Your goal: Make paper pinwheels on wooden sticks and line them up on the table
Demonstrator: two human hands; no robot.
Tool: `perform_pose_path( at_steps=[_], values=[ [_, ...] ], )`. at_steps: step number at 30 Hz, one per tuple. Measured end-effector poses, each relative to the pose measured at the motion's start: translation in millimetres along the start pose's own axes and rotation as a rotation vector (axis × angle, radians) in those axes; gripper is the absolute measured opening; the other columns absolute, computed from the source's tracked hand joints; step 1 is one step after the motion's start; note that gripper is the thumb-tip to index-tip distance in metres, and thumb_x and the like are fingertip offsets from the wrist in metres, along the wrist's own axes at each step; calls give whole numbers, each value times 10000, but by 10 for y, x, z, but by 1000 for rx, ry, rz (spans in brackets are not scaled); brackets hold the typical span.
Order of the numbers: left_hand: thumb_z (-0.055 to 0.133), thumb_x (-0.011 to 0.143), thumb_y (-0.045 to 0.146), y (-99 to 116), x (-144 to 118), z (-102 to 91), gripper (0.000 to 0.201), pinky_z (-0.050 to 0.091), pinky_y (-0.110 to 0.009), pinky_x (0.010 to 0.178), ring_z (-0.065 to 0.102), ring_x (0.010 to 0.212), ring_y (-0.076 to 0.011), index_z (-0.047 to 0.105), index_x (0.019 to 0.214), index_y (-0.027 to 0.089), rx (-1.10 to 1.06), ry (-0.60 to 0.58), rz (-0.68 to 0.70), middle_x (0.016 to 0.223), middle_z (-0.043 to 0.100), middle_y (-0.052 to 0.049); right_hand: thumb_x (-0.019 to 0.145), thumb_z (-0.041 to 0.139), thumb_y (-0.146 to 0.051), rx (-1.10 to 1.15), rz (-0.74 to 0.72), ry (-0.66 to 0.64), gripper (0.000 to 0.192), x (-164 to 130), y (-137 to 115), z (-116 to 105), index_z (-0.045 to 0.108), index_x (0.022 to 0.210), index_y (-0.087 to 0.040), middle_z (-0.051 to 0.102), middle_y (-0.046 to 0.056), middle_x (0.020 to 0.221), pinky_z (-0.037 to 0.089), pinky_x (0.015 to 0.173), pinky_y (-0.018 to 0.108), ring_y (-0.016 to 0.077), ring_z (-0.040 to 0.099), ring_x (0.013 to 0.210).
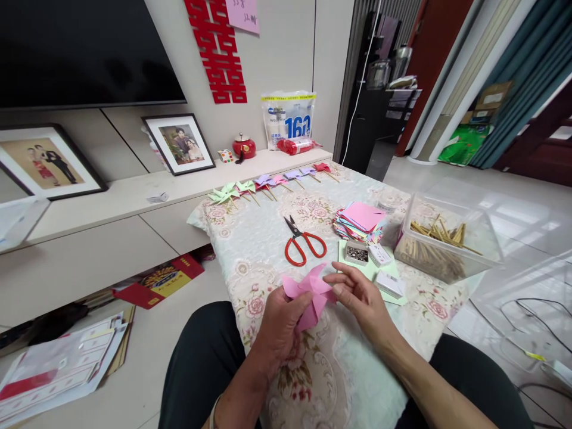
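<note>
A pink paper pinwheel is held between both hands just above the floral tablecloth. My left hand grips its lower left side. The fingers of my right hand pinch its centre from the right. Red-handled scissors lie beyond the hands. To their right are a stack of coloured paper squares, a small tin of pins and small white boxes. A row of finished pinwheels on sticks lies along the table's far edge.
A clear plastic box of wooden sticks stands at the right. A low shelf behind the table carries framed photos, a red pot and a bag. Papers and a red packet lie on the floor at left. Cables run at the right.
</note>
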State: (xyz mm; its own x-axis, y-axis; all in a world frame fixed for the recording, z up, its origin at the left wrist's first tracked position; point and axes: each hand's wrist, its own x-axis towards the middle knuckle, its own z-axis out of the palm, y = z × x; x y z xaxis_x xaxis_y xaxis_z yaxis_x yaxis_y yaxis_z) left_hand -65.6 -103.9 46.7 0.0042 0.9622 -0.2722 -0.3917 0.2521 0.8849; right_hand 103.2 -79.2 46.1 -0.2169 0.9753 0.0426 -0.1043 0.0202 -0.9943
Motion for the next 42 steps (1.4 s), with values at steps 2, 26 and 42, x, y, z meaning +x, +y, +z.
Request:
perform_pose_path(
  at_steps=[2, 26, 42],
  values=[
    [776, 683, 340, 14, 2, 41, 263, 415, -240, 622, 525, 615, -126, 721, 810, 117, -10, -16, 1, 685, 664, 0, 825, 728, -484, 99, 24, -63, 597, 17, 9, 23, 510, 1327, -246, 697, 83, 1072, 527, 880, 395, 223, 672, 960],
    [754, 612, 303, 31, 516, 165, 243, 525, -295, 640, 685, 760, -224, 634, 800, 207, -267, 151, 41, 760, 725, -23, 943, 527, -199, -1343, -348, 124, 195, 583, -454, -696, 709, 873, -187, 689, 81, 851, 442, 730, 323, 232, 602, 850],
    [799, 584, 225, 19, 545, 230, 179, 531, -267, 716, 666, 682, -170, 696, 724, 184, -378, 194, 62, 707, 731, -9, 895, 526, -69, -1723, -104, -91, 232, 882, -380, -530, 738, 865, -158, 727, 150, 950, 397, 770, 370, 303, 619, 996]
  ],
)
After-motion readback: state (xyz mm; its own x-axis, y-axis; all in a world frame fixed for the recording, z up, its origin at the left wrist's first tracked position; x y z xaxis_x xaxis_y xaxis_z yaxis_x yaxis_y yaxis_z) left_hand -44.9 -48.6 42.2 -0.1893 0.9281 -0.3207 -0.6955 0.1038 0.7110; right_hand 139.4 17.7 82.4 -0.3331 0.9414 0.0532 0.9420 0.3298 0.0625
